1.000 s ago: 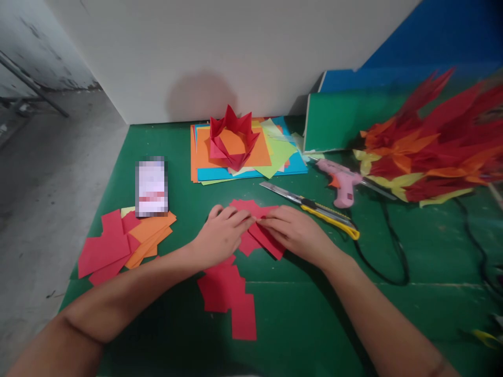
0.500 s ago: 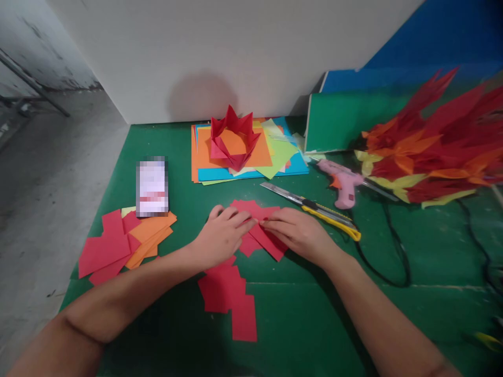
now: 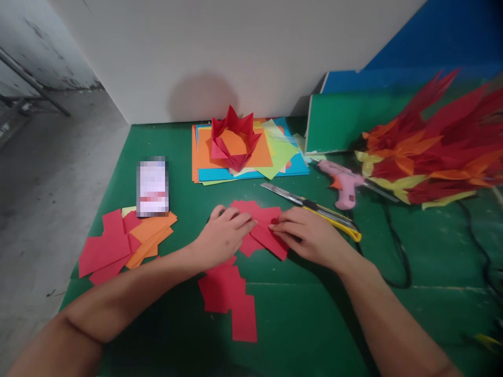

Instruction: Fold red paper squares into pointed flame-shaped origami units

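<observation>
1. The red paper piece [image 3: 264, 230] lies flat on the green table [image 3: 298, 314], about the middle of it, with both hands on top
2. The left hand [image 3: 222, 235] rests on the paper's left part, fingers loosely spread and pressing down, gripping nothing
3. The right hand [image 3: 310, 235] lies low on the right part, fingers stretched toward the left hand's tips; I cannot tell whether its thumb nips an edge
4. Loose red squares [image 3: 230, 296] lie just near of the piece, partly under the left wrist. A dragging wrist could likely shift them or pull one into the fold
5. If the pressing fingers slide unevenly, the layers may slip and the crease come out crooked
6. A utility knife [image 3: 314, 208] lies just far of the right hand, its blade end pointing far-left. A careless sweep of that hand could meet it
7. Farther right are a pink glue gun [image 3: 342, 183] and its black cable [image 3: 396, 251], which a forearm might snag
8. Far centre, a red folded crown [image 3: 233, 139] sits on a stack of coloured sheets [image 3: 291, 162]
9. To the left are a phone [image 3: 152, 187] and a red and orange pile [image 3: 126, 241]
</observation>
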The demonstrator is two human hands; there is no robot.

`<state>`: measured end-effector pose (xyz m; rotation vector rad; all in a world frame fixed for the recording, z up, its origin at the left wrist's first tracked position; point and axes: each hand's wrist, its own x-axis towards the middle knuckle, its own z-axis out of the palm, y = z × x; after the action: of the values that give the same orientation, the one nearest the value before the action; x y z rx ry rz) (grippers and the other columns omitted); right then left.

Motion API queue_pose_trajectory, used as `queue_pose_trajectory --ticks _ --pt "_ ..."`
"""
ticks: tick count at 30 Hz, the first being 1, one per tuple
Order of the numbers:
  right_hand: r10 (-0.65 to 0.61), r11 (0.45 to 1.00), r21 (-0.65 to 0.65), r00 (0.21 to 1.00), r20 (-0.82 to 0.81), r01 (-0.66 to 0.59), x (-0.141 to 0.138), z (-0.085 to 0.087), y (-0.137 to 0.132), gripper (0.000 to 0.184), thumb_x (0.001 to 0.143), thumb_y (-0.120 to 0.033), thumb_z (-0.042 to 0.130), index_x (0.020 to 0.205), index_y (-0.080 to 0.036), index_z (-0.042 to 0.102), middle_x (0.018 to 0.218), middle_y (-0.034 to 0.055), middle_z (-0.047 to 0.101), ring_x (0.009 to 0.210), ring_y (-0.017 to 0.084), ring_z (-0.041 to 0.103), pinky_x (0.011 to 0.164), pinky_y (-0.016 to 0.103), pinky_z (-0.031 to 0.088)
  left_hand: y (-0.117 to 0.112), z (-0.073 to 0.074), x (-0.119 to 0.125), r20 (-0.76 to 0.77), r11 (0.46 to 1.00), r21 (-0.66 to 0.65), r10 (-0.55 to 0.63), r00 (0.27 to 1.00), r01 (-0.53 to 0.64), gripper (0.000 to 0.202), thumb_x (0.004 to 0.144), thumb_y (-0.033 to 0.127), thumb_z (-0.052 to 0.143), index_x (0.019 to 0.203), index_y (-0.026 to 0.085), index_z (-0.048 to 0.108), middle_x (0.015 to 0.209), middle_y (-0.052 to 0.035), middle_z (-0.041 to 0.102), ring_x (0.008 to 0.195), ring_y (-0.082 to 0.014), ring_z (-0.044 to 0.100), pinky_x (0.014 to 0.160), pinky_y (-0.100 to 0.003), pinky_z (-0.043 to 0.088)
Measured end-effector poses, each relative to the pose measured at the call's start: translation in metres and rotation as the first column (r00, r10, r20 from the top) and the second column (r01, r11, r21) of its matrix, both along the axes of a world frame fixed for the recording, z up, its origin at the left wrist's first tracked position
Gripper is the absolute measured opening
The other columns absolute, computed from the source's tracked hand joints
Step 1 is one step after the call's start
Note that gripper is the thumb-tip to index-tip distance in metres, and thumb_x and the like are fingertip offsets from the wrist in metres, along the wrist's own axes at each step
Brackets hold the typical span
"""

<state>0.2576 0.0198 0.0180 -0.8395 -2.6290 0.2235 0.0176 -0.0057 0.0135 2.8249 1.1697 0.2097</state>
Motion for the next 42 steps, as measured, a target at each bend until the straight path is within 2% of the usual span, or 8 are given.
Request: queue_pose_trajectory --ticks 13,18,23,27,30,34,38,42 --pt "-0.051 0.994 0.103 0.994 0.102 0.04 -0.018 -0.007 -0.003 0.028 0.094 -0.019 0.042 0.107 -0.013 0.066 0.098 0.0116 0.068 0.085 0.021 0.058 0.072 0.035 0.048 0.003 -0.008 0.0 0.158 0.997 0.062 -0.061 0.986 0.052 0.023 0.087 0.012 0.046 0.103 0.016 0.063 0.09 -0.005 0.062 0.089 -0.02 0.048 0.086 -0.037 0.031" --pt "-0.07 0.996 0.068 0.995 0.067 0.065 -0.022 -0.006 -0.005 0.027 0.092 -0.017 0.044 0.105 -0.012 0.067 0.099 0.0114 0.068 0.085 0.022 0.059 0.073 0.035 0.051 0.003 -0.008 -0.002 0.3 0.997 0.075 0.01 0.954 -0.033 0.025 0.087 0.012 0.046 0.091 0.021 0.069 0.084 -0.0026 0.062 0.085 -0.0181 0.049 0.085 -0.038 0.03" --pt "-0.141 0.988 0.065 0.989 0.036 0.138 -0.019 -0.006 -0.005 0.025 0.092 -0.018 0.046 0.101 -0.012 0.069 0.1 0.0123 0.068 0.088 0.024 0.06 0.075 0.037 0.052 0.001 -0.005 -0.002 0.316 0.994 0.085 0.039 0.948 -0.069 0.024 0.083 0.011 0.049 0.083 0.021 0.071 0.08 -0.0024 0.064 0.082 -0.0182 0.051 0.085 -0.04 0.03" --pt "-0.2 0.977 0.078 0.979 0.039 0.196 -0.019 -0.006 -0.004 0.026 0.092 -0.019 0.046 0.101 -0.011 0.068 0.097 0.0131 0.068 0.086 0.024 0.06 0.074 0.038 0.052 0.003 -0.005 -0.003 0.329 0.997 0.051 0.036 0.944 -0.055 0.025 0.084 0.01 0.047 0.085 0.02 0.07 0.092 -0.0036 0.068 0.089 -0.0194 0.054 0.086 -0.04 0.032" --pt "-0.213 0.975 0.07 0.976 0.046 0.21 -0.018 -0.005 -0.005 0.026 0.092 -0.021 0.045 0.102 -0.011 0.066 0.097 0.0131 0.067 0.085 0.024 0.06 0.074 0.038 0.052 0.007 -0.005 -0.005 0.344 0.997 0.025 -0.071 0.936 0.066 0.028 0.086 0.009 0.043 0.091 0.017 0.069 0.11 -0.0053 0.068 0.099 -0.0196 0.056 0.09 -0.04 0.034" --pt "-0.176 0.984 0.017 0.981 0.086 0.175 -0.016 -0.004 -0.006 0.036 0.088 -0.039 0.054 0.109 -0.011 0.062 0.107 0.0141 0.065 0.094 0.027 0.058 0.082 0.041 0.05 0.012 -0.006 -0.007 0.356 0.974 0.021 -0.218 0.909 0.225 0.028 0.087 0.012 0.043 0.098 0.015 0.069 0.105 -0.005 0.071 0.1 -0.0196 0.059 0.095 -0.039 0.036" --pt "-0.148 0.989 -0.01 0.983 0.109 0.15 -0.013 -0.004 -0.007 0.048 0.083 -0.048 0.058 0.116 -0.013 0.057 0.109 0.0137 0.064 0.099 0.028 0.057 0.084 0.041 0.048 0.016 -0.01 -0.009 0.385 0.977 -0.014 -0.189 0.903 0.211 0.029 0.087 0.012 0.044 0.098 0.018 0.069 0.105 -0.0027 0.072 0.101 -0.0198 0.059 0.095 -0.04 0.036" --pt "-0.109 0.994 -0.015 0.986 0.123 0.112 -0.014 -0.003 -0.006 0.039 0.084 -0.045 0.059 0.11 -0.016 0.059 0.108 0.0122 0.064 0.096 0.026 0.057 0.08 0.038 0.048 0.017 -0.013 -0.01 0.387 0.98 -0.05 -0.16 0.908 0.194 0.033 0.085 0.008 0.042 0.1 0.02 0.069 0.108 -0.0009 0.071 0.108 -0.0204 0.056 0.098 -0.042 0.033"
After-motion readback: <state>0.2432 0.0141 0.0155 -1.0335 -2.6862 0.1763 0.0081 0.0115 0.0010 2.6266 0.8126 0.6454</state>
